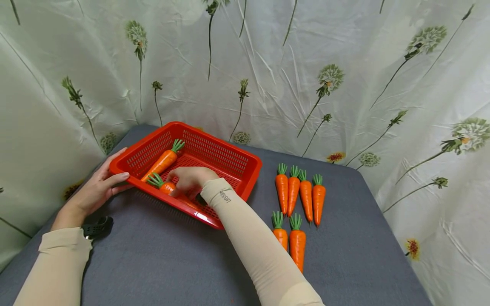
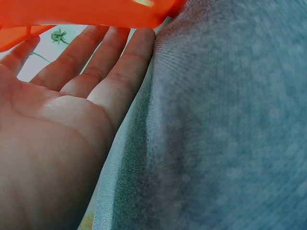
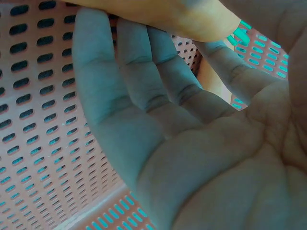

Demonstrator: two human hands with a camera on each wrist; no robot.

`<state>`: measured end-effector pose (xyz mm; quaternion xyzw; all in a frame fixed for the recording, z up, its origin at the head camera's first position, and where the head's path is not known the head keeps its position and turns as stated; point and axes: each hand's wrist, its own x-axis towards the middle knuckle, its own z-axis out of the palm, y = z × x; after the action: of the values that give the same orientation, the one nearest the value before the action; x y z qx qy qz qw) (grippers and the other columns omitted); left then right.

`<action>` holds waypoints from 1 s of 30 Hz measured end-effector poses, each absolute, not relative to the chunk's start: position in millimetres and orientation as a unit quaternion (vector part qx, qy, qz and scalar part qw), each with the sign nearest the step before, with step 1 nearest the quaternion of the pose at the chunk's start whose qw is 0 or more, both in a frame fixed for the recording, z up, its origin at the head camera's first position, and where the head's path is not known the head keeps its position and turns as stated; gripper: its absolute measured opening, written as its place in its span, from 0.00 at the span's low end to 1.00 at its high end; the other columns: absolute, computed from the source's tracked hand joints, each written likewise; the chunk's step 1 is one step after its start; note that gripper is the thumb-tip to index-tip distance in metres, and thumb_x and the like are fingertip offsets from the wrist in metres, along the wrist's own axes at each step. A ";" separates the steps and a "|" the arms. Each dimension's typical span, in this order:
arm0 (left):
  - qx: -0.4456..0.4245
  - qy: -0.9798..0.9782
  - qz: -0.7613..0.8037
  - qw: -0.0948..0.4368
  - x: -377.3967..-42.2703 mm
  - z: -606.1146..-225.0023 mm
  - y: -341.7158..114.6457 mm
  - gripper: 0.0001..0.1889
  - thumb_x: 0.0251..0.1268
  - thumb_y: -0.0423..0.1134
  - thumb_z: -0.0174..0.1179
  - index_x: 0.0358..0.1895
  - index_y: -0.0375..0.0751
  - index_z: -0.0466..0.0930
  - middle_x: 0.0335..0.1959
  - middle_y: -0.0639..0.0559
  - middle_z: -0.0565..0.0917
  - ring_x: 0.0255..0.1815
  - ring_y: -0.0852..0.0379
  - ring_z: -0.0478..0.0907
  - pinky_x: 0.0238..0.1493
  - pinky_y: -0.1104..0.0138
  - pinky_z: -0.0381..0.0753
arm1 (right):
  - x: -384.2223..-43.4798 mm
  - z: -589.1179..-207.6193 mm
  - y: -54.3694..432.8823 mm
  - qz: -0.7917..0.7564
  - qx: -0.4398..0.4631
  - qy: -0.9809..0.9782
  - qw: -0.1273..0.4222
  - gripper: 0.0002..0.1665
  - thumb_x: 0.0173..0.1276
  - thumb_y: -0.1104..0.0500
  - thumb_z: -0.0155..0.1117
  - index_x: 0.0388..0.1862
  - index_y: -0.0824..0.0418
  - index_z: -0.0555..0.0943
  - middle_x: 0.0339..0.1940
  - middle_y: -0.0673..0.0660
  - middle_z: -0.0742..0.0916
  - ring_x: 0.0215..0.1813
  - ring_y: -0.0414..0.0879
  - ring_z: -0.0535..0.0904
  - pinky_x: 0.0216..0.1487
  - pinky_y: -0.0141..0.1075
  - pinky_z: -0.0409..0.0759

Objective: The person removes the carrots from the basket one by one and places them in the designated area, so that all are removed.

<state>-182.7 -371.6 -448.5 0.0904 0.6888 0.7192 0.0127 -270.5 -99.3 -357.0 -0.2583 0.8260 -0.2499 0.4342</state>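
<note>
A red perforated plastic basket [image 1: 250, 174] stands on the grey cloth. My left hand [image 1: 95, 189] holds its left corner, thumb at the front rim and fingers along the outer left side. In the left wrist view those fingers [image 2: 120, 72] reach up to the orange-red rim. Inside the basket, my right hand [image 1: 189, 176] grips an orange carrot [image 1: 168, 187] with a green top, close to the front wall. The right wrist view shows its fingers [image 3: 134, 62] under the carrot [image 3: 192, 19]. Another carrot [image 1: 162, 163] lies by the basket's left wall, partly behind the held one.
Right of the basket, several carrots [image 1: 294, 187] lie side by side in a row, tops pointing away. Two more carrots [image 1: 297, 244] lie nearer, one partly hidden by my right sleeve [image 1: 256, 242]. A dandelion-patterned curtain [image 1: 268, 85] hangs behind the grey-covered table [image 1: 160, 263].
</note>
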 end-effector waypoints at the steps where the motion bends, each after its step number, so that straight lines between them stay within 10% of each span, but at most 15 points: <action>1: 0.091 0.689 0.719 0.013 -182.6 -448.5 -371.7 0.41 0.85 0.34 0.50 0.90 0.61 0.39 0.85 0.46 0.51 0.64 0.76 0.74 0.53 0.74 0.87 | -270.6 -356.3 -98.9 -0.246 -0.262 0.829 0.429 0.26 0.79 0.59 0.68 0.72 0.53 0.75 0.47 0.50 0.76 0.41 0.41 0.76 0.39 0.33 0.86; 30: 0.090 0.691 0.717 0.017 -182.6 -448.1 -370.7 0.41 0.86 0.35 0.49 0.90 0.61 0.38 0.86 0.45 0.50 0.64 0.77 0.74 0.53 0.74 0.87 | -287.8 -333.5 -70.7 -0.270 -0.271 0.839 0.386 0.33 0.77 0.56 0.71 0.78 0.54 0.73 0.65 0.52 0.77 0.52 0.42 0.81 0.60 0.42 0.89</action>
<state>-182.6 -370.7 -448.1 0.0899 0.6915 0.7166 0.0173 -287.8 -70.7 -333.5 -0.2708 0.8394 -0.2704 0.3859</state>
